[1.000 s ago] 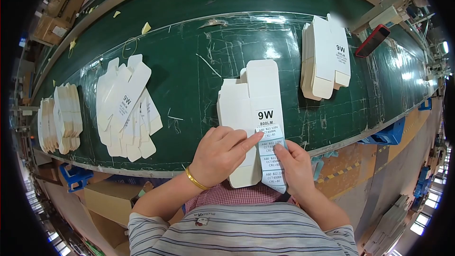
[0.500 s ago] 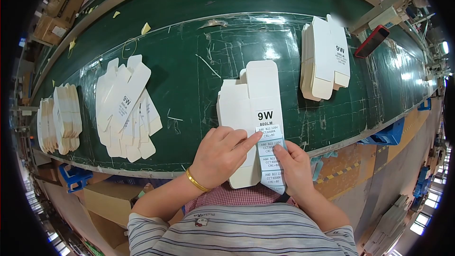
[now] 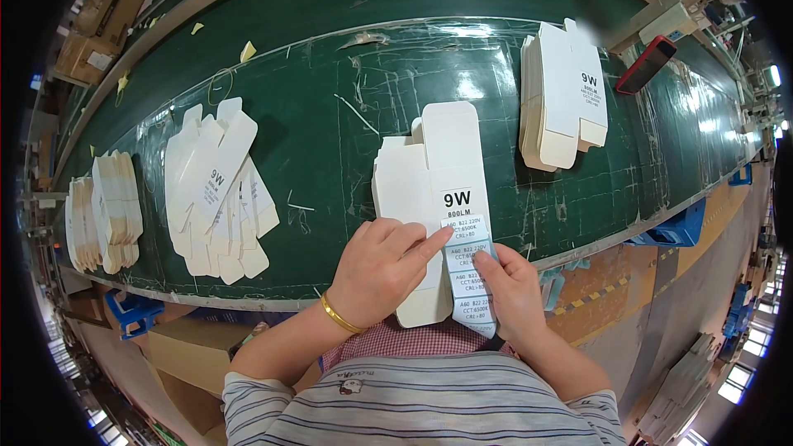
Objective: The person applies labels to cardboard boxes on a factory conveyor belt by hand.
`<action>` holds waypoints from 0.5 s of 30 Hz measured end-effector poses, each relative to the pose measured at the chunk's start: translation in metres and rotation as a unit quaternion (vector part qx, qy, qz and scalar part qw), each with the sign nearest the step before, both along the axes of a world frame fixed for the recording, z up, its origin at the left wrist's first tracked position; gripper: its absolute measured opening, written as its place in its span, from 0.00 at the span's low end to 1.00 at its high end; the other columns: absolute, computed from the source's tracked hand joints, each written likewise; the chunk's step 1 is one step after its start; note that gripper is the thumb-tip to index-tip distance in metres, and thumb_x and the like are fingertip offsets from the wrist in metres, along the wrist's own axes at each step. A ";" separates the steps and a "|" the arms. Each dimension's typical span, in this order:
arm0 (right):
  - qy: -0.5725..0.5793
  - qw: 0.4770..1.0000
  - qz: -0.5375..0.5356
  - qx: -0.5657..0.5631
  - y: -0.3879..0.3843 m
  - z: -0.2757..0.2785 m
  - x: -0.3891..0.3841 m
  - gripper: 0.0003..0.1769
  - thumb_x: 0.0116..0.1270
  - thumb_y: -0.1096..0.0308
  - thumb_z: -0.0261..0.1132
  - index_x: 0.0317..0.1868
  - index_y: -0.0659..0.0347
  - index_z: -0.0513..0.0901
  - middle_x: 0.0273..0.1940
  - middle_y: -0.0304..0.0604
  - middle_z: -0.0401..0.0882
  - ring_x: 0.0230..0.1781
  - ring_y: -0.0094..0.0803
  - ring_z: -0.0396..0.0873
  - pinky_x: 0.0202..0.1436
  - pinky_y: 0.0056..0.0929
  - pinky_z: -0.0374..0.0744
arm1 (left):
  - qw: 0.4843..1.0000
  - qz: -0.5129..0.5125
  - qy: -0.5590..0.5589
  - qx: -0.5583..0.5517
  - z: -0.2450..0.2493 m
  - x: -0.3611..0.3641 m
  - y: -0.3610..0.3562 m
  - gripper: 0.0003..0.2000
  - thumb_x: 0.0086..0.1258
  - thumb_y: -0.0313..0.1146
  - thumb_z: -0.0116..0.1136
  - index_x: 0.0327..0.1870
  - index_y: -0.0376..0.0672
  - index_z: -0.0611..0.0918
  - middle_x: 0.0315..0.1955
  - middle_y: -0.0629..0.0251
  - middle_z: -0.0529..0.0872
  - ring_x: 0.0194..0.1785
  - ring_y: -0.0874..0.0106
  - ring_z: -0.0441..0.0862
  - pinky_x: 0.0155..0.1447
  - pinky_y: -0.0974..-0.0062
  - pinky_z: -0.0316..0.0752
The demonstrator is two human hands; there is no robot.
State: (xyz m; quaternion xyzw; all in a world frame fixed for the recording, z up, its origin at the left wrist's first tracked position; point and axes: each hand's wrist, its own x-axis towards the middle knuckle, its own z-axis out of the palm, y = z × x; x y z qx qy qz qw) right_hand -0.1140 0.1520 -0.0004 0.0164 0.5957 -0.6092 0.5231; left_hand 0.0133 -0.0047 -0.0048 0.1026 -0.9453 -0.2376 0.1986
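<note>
Head view: pale-blue label strip [image 3: 468, 284], black print; right hand [image 3: 515, 291] pinching it, left hand [image 3: 380, 268] touching, grip unclear.

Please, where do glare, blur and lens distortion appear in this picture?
Head view: bright glare on the green table; a whitish blur by the top of the right carton stack; same view: table edges bow, picture corners go black; the label strip reads mostly clearly.
</note>
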 end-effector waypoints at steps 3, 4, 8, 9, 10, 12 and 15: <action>-0.001 1.000 -0.001 0.002 0.000 0.001 0.000 0.16 0.76 0.67 0.58 0.55 0.73 0.78 0.41 0.40 0.84 0.36 0.18 0.80 0.38 0.18 0.80 | 1.000 -0.002 -0.003 -0.002 0.001 -0.001 -0.001 0.21 0.52 0.23 0.63 0.52 0.44 0.86 0.36 0.68 0.77 0.39 0.67 0.73 0.44 0.70 0.71; -0.005 1.000 -0.002 0.000 0.000 0.001 0.000 0.16 0.76 0.67 0.58 0.55 0.73 0.78 0.41 0.41 0.84 0.36 0.18 0.80 0.38 0.18 0.80 | 1.000 -0.002 -0.002 -0.002 0.001 -0.001 -0.001 0.21 0.52 0.23 0.63 0.52 0.44 0.86 0.36 0.68 0.76 0.38 0.67 0.73 0.44 0.70 0.71; -0.007 1.000 -0.005 0.000 -0.001 0.003 0.000 0.14 0.75 0.69 0.58 0.53 0.72 0.78 0.41 0.42 0.84 0.35 0.20 0.82 0.38 0.20 0.81 | 1.000 -0.002 0.000 -0.004 0.001 -0.002 0.000 0.21 0.52 0.23 0.63 0.51 0.44 0.86 0.35 0.68 0.76 0.38 0.68 0.73 0.44 0.70 0.71; -0.006 1.000 -0.006 0.000 -0.001 0.003 0.000 0.14 0.75 0.69 0.58 0.53 0.72 0.78 0.41 0.42 0.84 0.35 0.20 0.82 0.38 0.20 0.81 | 1.000 -0.002 -0.001 -0.005 0.001 -0.002 -0.001 0.21 0.52 0.23 0.63 0.51 0.44 0.86 0.35 0.68 0.76 0.38 0.68 0.73 0.44 0.70 0.71; -0.006 1.000 -0.007 0.000 -0.001 0.003 0.000 0.14 0.75 0.69 0.58 0.53 0.72 0.78 0.41 0.42 0.84 0.35 0.20 0.82 0.38 0.20 0.81 | 1.000 -0.001 0.000 -0.005 0.001 -0.002 -0.001 0.21 0.52 0.23 0.63 0.51 0.44 0.86 0.35 0.68 0.76 0.37 0.68 0.73 0.43 0.70 0.71; -0.006 1.000 -0.006 -0.001 -0.001 0.002 0.000 0.15 0.76 0.69 0.58 0.53 0.72 0.78 0.41 0.41 0.84 0.35 0.19 0.81 0.38 0.19 0.81 | 1.000 0.000 0.002 -0.006 0.002 -0.003 -0.001 0.21 0.52 0.23 0.63 0.51 0.44 0.86 0.35 0.68 0.76 0.37 0.68 0.73 0.43 0.70 0.71; -0.006 1.000 -0.002 -0.001 0.000 0.002 0.000 0.16 0.76 0.68 0.58 0.55 0.73 0.78 0.41 0.41 0.84 0.35 0.18 0.80 0.38 0.18 0.80 | 1.000 -0.001 -0.010 -0.003 0.003 -0.004 -0.001 0.21 0.52 0.23 0.62 0.51 0.44 0.86 0.34 0.68 0.76 0.37 0.69 0.73 0.42 0.71 0.71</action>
